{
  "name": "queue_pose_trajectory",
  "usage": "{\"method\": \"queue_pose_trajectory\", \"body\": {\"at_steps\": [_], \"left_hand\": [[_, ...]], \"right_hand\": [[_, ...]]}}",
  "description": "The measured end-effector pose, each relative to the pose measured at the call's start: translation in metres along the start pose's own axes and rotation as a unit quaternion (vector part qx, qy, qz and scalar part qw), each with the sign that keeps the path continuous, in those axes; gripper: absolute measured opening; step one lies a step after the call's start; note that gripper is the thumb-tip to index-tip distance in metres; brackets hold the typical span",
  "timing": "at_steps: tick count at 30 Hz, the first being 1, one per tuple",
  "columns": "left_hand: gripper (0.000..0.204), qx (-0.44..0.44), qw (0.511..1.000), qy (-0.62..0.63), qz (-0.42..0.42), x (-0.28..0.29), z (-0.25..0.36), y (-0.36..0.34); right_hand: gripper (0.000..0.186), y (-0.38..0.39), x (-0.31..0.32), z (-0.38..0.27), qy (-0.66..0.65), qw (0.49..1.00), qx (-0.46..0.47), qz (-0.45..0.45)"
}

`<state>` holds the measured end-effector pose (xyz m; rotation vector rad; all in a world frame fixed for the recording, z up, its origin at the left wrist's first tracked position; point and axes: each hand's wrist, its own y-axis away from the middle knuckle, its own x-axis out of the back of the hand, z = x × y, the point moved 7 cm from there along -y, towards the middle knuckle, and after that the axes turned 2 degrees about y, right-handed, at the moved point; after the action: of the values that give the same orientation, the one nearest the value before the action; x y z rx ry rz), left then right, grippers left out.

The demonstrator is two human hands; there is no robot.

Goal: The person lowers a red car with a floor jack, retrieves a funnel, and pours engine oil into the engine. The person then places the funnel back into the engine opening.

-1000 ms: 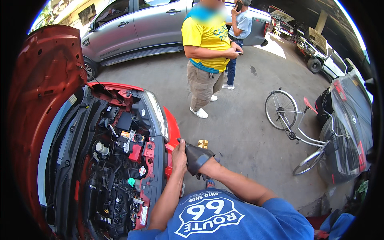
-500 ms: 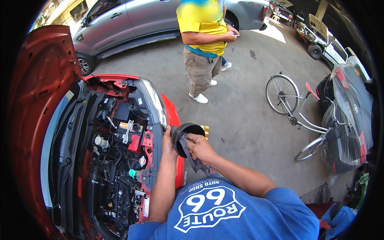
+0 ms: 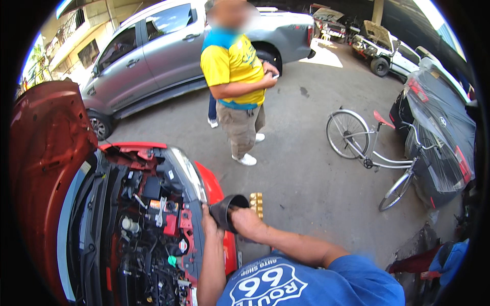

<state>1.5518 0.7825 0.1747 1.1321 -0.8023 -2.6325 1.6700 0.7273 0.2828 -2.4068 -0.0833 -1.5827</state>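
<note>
My left hand is closed around the outside of a black funnel, beside the front of a red car. The wide mouth of the funnel is turned to the right. My right hand reaches into that mouth, its fingers hidden inside. A dark grey rag showed in this hand a moment earlier; now the funnel and hand cover it. Left of my hands lies the open engine bay, with a battery, a white-capped reservoir and a green cap.
The raised red hood stands at far left. Beyond the funnel, a gold box-like object sits low. A person in a yellow shirt stands ahead, near a silver pickup. At right, a bicycle leans by a plastic-covered car.
My right hand has pushed deeper into the funnel, and the hanging rag has gone out of sight. The view has tilted up, so both hands and the engine bay sit lower in the picture.
</note>
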Motion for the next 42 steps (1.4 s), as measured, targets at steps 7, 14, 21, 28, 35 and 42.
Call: {"method": "queue_pose_trajectory", "body": {"at_steps": [7,14,21,28,35,42], "left_hand": [[0.043,-0.07,0.993,-0.091,0.036,-0.009,0.009,0.018],[0.046,-0.083,0.987,-0.139,0.016,-0.017,0.011,0.025],[0.062,0.075,0.97,0.027,-0.23,-0.022,0.015,0.01],[0.053,0.143,0.868,0.085,-0.468,-0.056,0.011,0.046],[0.043,0.105,0.98,0.102,-0.139,-0.009,0.0,0.007],[0.046,0.076,0.924,0.083,-0.365,-0.025,0.011,0.019]], "right_hand": [[0.026,0.003,-0.031,-0.012,0.058,0.991,0.091,-0.078],[0.045,-0.009,-0.038,0.005,-0.13,0.989,0.024,-0.061],[0.023,0.0,-0.007,0.006,-0.694,0.689,-0.208,-0.035],[0.018,-0.001,0.013,-0.008,-0.671,0.683,-0.277,-0.083],[0.022,-0.014,-0.041,-0.011,-0.713,0.589,-0.368,-0.101],[0.027,-0.018,-0.048,-0.011,-0.625,0.707,-0.289,-0.161]]}}
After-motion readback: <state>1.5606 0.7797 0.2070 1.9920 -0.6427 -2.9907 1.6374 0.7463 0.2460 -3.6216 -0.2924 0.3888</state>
